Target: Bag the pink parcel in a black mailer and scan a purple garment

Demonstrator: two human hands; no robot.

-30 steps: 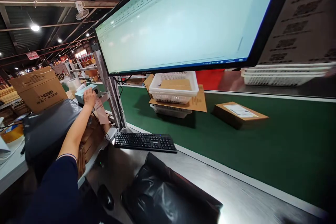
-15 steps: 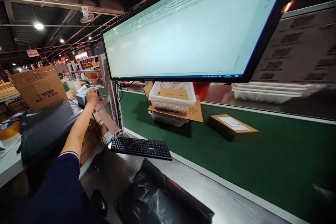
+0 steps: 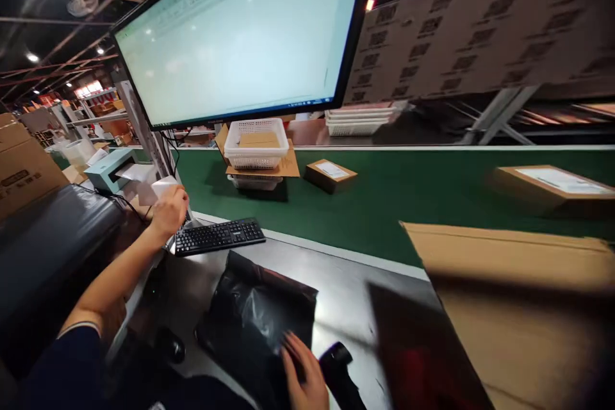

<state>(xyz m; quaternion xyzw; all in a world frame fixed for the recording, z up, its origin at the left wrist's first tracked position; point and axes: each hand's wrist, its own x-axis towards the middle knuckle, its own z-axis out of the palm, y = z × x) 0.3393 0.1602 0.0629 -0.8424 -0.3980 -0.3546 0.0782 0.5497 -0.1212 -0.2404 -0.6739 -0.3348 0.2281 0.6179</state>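
Left hand (image 3: pixel 169 210): fingers pinched on paper (image 3: pixel 164 186), likely at edge so sheet stays uncreased
Paper between hand and printer (image 3: pixel 113 170), long axis roughly sideways, other end toward printer; joined or loose unclear
Right hand (image 3: pixel 305 373): fingers slightly apart at bag (image 3: pixel 250 314), perhaps steadying it
Bag flat on bench (image 3: pixel 341 298); scanner (image 3: pixel 339 365) just beside hand, probably for easy reach

The left hand (image 3: pixel 169 211) pinches a white paper label (image 3: pixel 164 185) between the pale-blue label printer (image 3: pixel 106 173) and the black keyboard (image 3: pixel 221 237); the right hand (image 3: pixel 306 375) spreads over the edge of a black plastic mailer bag (image 3: pixel 254 314), just beside a black handheld scanner (image 3: pixel 342 375); beyond, labelled cartons (image 3: pixel 324 178) sit on the green conveyor belt (image 3: pixel 384 205)
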